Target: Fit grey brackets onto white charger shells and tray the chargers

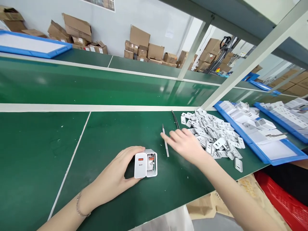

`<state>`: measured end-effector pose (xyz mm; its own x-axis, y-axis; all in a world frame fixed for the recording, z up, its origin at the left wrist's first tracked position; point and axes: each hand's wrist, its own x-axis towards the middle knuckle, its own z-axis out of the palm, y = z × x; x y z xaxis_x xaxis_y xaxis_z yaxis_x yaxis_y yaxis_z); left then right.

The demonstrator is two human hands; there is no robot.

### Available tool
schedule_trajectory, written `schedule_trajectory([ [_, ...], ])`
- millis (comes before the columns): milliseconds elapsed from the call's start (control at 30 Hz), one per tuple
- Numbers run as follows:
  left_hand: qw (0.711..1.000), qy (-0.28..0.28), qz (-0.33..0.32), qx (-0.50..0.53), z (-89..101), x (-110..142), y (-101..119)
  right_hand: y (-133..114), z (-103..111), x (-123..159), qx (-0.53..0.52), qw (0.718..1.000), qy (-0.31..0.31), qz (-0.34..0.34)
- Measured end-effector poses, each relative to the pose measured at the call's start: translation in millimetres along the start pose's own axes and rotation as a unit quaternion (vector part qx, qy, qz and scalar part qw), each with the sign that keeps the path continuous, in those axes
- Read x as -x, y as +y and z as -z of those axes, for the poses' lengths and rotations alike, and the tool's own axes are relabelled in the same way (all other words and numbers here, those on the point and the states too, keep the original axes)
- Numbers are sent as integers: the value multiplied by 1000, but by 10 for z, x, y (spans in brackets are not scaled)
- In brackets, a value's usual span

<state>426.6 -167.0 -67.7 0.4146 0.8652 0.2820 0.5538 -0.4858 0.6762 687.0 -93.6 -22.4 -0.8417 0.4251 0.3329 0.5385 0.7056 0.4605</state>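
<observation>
My left hand [120, 175] is closed round a white charger body [145, 165] that rests on the green table; orange ports show on its open end. My right hand [185, 142] hovers open, fingers stretched out towards a thin grey pen-like tool [165, 144] lying on the mat, fingertips just beside it. A second dark slim tool [175, 119] lies a little farther back. Directly right of my right hand is a heap of several small white plastic parts [214, 136].
A blue tray [276, 157] with white parts sits at the right edge, another blue tray [284, 123] behind it. A metal frame post [240, 69] slants up from the table. Cardboard boxes [144, 46] line the back wall. A red crate [286, 199] stands below the table edge.
</observation>
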Motion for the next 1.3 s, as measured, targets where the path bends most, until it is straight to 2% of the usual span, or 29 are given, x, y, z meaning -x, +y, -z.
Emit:
schedule_trajectory([
  [67, 1000, -4, -10, -10, 0, 5, 1, 114, -216, -29, 10, 996, -16, 93],
  [100, 1000, -4, -22, -13, 7, 10, 3, 153, -290, -36, 8, 993, -10, 117],
  [200, 998, 34, -58, -18, 48, 33, 22, 245, -312, 5, 14, 992, 8, 125],
  [267, 993, 85, -73, -29, 79, 48, 43, 258, -178, 69, 12, 996, 34, 82],
  [333, 985, 135, -89, -53, 102, 56, 66, 158, 26, 124, -76, 990, 110, -49],
  [367, 981, 152, -100, -65, 109, 56, 78, 52, 137, 136, -165, 961, 174, -140],
  [400, 977, 164, -111, -75, 112, 54, 89, -91, 246, 133, -278, 902, 235, -234],
  [433, 974, 172, -120, -80, 112, 52, 101, -262, 347, 112, -390, 814, 309, -299],
  [467, 973, 178, -126, -82, 109, 51, 112, -450, 435, 75, -482, 739, 344, -321],
  [500, 972, 182, -127, -80, 105, 50, 122, -640, 506, 23, -542, 687, 360, -323],
  [533, 972, 183, -124, -76, 100, 51, 133, -818, 557, -40, -571, 661, 369, -318],
  [600, 974, 184, -114, -65, 94, 54, 152, -1098, 597, -168, -581, 632, 385, -339],
  [700, 975, 185, -108, -54, 95, 58, 171, -1282, 542, -276, -583, 618, 369, -376],
  [800, 974, 188, -112, -52, 103, 61, 178, -1292, 463, -261, -584, 639, 335, -371],
  [867, 975, 184, -109, -53, 106, 66, 177, -1284, 434, -229, -588, 641, 335, -363],
  [1033, 975, 183, -113, -60, 105, 63, 180, -1317, 413, -183, -615, 615, 342, -357],
  [1300, 973, 180, -124, -74, 92, 40, 175, -1349, 413, -184, -594, 624, 346, -370],
])
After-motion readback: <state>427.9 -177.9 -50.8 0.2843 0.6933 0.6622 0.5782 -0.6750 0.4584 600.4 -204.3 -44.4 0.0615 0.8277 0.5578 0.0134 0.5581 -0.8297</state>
